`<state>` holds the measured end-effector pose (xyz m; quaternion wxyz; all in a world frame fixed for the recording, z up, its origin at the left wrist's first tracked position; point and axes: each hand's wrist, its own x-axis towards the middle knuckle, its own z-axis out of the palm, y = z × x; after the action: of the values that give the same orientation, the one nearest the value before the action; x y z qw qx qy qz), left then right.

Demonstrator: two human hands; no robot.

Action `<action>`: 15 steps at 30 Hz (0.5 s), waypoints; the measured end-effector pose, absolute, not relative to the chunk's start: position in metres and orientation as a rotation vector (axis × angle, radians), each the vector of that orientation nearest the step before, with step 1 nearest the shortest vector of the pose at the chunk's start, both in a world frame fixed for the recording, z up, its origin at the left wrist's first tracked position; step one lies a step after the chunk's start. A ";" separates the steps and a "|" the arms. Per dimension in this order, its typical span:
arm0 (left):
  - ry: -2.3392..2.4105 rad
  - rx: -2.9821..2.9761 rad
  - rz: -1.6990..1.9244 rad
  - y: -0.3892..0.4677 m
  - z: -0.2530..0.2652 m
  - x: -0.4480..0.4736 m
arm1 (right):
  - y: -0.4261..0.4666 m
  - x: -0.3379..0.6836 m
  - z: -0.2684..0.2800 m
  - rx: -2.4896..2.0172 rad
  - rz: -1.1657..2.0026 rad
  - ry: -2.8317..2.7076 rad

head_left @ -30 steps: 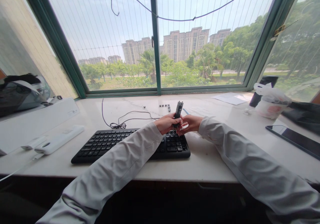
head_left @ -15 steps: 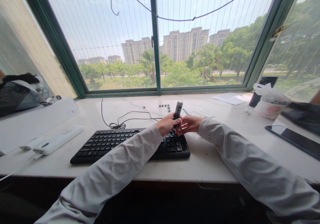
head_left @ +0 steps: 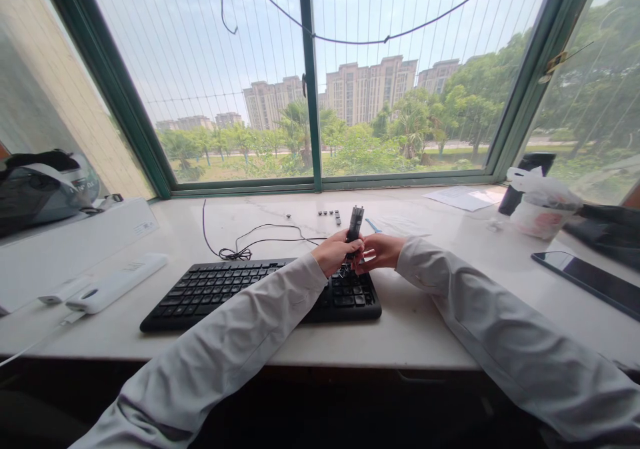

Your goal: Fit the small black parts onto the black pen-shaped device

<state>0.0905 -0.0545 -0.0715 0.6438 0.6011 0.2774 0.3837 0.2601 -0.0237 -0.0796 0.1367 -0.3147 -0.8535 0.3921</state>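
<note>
My left hand (head_left: 334, 251) is closed around the black handle of a keycap puller (head_left: 355, 222), held upright with its pronged end up. Thin wire ends show below the grip, above the right part of a black keyboard (head_left: 220, 285). Beside it, my right hand (head_left: 381, 251) has its fingers curled in at the wire end. What those fingertips pinch is too small and hidden to make out. Some keys around the number pad look partly covered by my hands.
Several loose keycaps (head_left: 329, 213) lie behind the keyboard, with one more keycap (head_left: 289, 216) to their left. A black cable (head_left: 240, 252) coils behind the keyboard. A phone (head_left: 590, 281) and a bagged tub (head_left: 543, 209) stand right; a white power bank (head_left: 117, 282) lies left.
Both hands stay at nearly the same spot over the keyboard, still with the puller. The right fingers and the wire end have shifted very slightly.
</note>
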 end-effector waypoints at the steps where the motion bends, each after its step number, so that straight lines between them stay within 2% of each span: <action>1: 0.621 1.386 0.864 -0.054 -0.071 0.090 | -0.024 0.260 -0.080 -0.912 1.138 -2.458; 6: 0.624 1.481 0.856 -0.054 -0.070 0.090 | -0.023 0.260 -0.081 -0.865 1.145 -2.402; 11: 0.763 1.339 1.025 -0.059 -0.075 0.097 | -0.024 0.262 -0.078 -0.884 1.055 -2.448; 15: 0.865 1.253 1.109 -0.064 -0.077 0.102 | -0.026 0.263 -0.073 -0.826 1.134 -2.469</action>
<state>0.1020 -0.0638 -0.0766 0.5883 0.5379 0.3713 0.4761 0.2633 -0.0257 -0.0733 0.1503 -0.2875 -0.8596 0.3948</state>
